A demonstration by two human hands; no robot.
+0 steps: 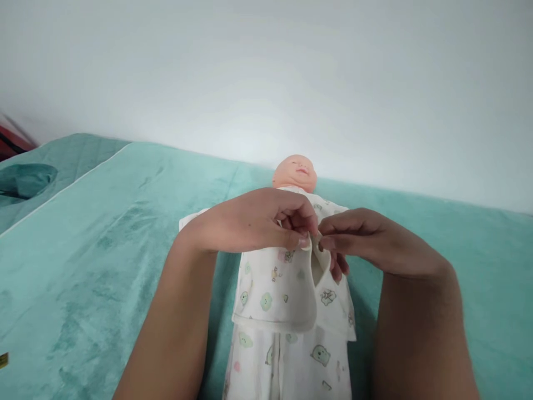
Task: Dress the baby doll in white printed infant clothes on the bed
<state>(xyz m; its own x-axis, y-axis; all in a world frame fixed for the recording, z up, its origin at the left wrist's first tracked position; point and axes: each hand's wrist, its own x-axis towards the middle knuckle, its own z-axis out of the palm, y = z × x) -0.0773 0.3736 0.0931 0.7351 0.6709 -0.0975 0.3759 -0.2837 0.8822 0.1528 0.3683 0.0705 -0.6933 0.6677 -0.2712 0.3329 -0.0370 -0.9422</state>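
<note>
Seen from the head camera, a baby doll lies on its back on a teal bed cover, its head at the far end and its legs running toward the near edge of the picture. It wears a white printed top with small animal figures, and matching trousers below the top's hem. The left hand rests over the doll's chest, coming in from the doll's left-of-picture side; its fingers are curled in tight, with thumb and fingertips pinched on the edge of the top's front flap. The right hand comes in from the other side of the doll, its fingers drawn narrow and pinched on the facing edge of the same top, so the two sets of fingertips touch just below the doll's chin. Beneath that meeting point the flap hangs slightly open, showing a dark gap. Both forearms flank the doll's body. Behind the doll's head rises a plain white wall. Well off to the left of the doll lies a darker teal cushion, with a red object just beyond it at the picture's edge.
</note>
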